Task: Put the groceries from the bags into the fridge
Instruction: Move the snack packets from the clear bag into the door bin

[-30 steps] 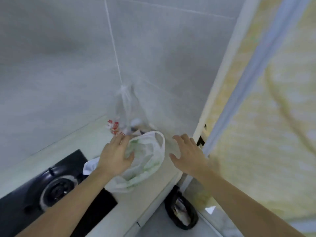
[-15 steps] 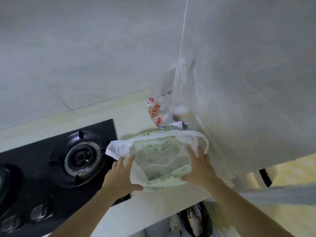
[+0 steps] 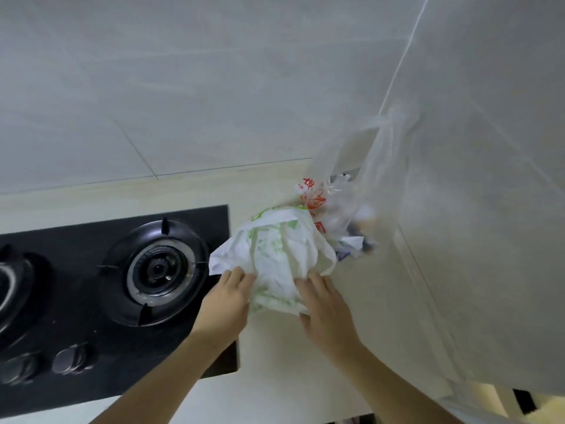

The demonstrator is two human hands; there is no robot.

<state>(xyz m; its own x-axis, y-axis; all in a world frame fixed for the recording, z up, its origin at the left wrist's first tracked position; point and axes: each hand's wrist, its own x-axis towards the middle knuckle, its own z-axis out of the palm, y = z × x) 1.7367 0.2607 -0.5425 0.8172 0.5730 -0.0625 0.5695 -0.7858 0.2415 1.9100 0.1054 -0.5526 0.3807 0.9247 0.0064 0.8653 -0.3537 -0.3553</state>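
Observation:
A white plastic bag with green print (image 3: 279,255) lies crumpled on the pale counter (image 3: 305,362), right of the stove. My left hand (image 3: 227,304) grips its lower left side, fingers tucked into the plastic. My right hand (image 3: 325,310) holds its lower right side, with the fingers over the plastic. Behind it, in the corner, a clear bag with red print (image 3: 342,206) stands tall, its knotted handles up against the wall; packets show dimly through it. The fridge is out of view.
A black gas hob (image 3: 91,301) with a round burner (image 3: 157,270) and two knobs (image 3: 73,359) fills the left. Grey tiled walls (image 3: 214,87) close the back and the right side. The counter's front edge runs along the bottom.
The view swung left and down from the doorway to the counter. My right hand came onto the white bag, and both hands have drawn closer together on it, bunching it.

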